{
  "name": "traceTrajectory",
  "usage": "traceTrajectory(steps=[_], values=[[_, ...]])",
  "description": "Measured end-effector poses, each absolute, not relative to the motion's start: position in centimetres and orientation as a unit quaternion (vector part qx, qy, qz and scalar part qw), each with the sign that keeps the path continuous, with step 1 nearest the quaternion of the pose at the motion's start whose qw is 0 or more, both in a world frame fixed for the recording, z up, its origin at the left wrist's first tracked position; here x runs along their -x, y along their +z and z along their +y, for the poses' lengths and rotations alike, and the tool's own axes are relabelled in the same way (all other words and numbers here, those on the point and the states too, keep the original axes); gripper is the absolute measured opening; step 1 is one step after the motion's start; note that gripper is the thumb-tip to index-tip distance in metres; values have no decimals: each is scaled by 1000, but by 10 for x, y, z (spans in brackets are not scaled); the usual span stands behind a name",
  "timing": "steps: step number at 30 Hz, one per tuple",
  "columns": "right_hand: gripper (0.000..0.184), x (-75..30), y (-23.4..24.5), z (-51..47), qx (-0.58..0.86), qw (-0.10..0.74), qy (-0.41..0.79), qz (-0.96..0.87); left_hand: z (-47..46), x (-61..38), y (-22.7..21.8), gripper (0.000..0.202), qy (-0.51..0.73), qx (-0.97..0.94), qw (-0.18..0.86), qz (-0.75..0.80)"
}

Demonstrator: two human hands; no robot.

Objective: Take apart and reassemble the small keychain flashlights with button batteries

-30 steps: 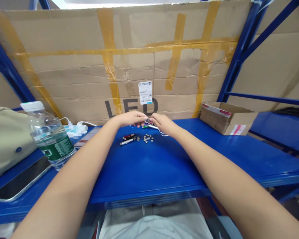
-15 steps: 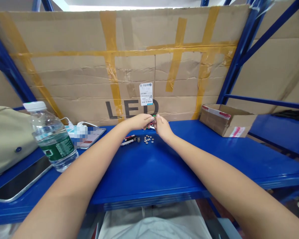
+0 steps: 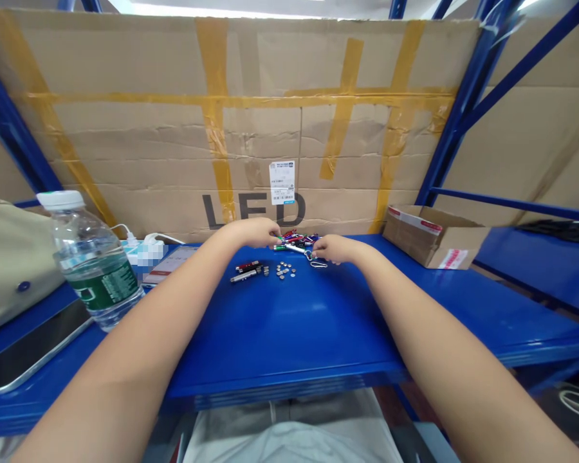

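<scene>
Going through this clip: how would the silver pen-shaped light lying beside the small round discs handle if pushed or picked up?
The silver pen-shaped light looks like a smooth, round tube, so it would probably roll if pushed along the glossy blue shelf. Its metallic finish suggests it is stiff, and perhaps slightly slippery to pinch.

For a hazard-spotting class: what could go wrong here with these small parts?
The small round silver button cells lie loose on the blue steel shelf, so a knock could scatter them. The slim metal pen-shaped lights might roll. The left hand and right hand, working beside the coloured pile, could snag its silver clip.
</scene>
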State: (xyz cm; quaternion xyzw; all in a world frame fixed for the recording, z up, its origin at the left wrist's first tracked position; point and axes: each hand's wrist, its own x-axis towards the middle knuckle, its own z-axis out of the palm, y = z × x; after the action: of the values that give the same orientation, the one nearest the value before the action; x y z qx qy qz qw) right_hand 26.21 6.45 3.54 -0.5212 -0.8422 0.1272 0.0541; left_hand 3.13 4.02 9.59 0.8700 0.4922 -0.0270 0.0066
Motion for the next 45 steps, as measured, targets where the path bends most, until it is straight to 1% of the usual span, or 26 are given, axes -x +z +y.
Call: traceTrajectory(steps=[1, 3, 6, 9, 11, 13, 14, 17, 20, 25, 28, 32, 37, 43, 45], values=[[16, -264, 35, 63, 522, 46, 142, -840, 44, -26, 95, 37, -28, -869, 12, 495], [12, -265, 34, 63, 515, 62, 163, -839, 51, -19, 92, 39, -23, -866, 25, 498], [8, -266, 30, 65, 513, 85, 187, -834, 56, -16, 89, 37, -4, -866, 45, 498], [15, -270, 28, 70, 508, 109, 160, -839, 57, -15, 88, 32, 12, -872, 61, 486], [12, -271, 29, 72, 494, 125, 138, -850, 58, -14, 87, 31, 15, -877, 63, 475], [1, -269, 30, 70, 478, 145, 135, -856, 58, -13, 87, 31, 10, -883, 58, 465], [6, -266, 31, 67, 467, 162, 145, -857, 58, -14, 86, 31, 8, -886, 55, 460], [21, -249, 34, 54, 431, 227, 235, -841, 56, -18, 85, 32, 15, -892, 48, 449], [28, -230, 33, 43, 416, 259, 371, -789, 54, -24, 84, 29, 43, -905, 33, 422], [27, -216, 27, 40, 432, 293, 517, -678, 55, -28, 80, 25, 99, -930, 10, 354], [27, -215, 26, 41, 429, 300, 573, -630, 56, -28, 78, 24, 122, -939, 9, 322], [25, -212, 27, 38, 410, 285, 622, -604, 57, -26, 75, 23, 138, -940, 18, 313], [28, -209, 27, 38, 396, 309, 613, -610, 58, -23, 75, 24, 151, -927, 41, 340], [26, -211, 25, 38, 368, 355, 506, -695, 54, -24, 78, 33, 126, -915, 65, 377], [26, -212, 25, 37, 366, 349, 469, -724, 54, -23, 78, 38, 111, -903, 103, 402]])
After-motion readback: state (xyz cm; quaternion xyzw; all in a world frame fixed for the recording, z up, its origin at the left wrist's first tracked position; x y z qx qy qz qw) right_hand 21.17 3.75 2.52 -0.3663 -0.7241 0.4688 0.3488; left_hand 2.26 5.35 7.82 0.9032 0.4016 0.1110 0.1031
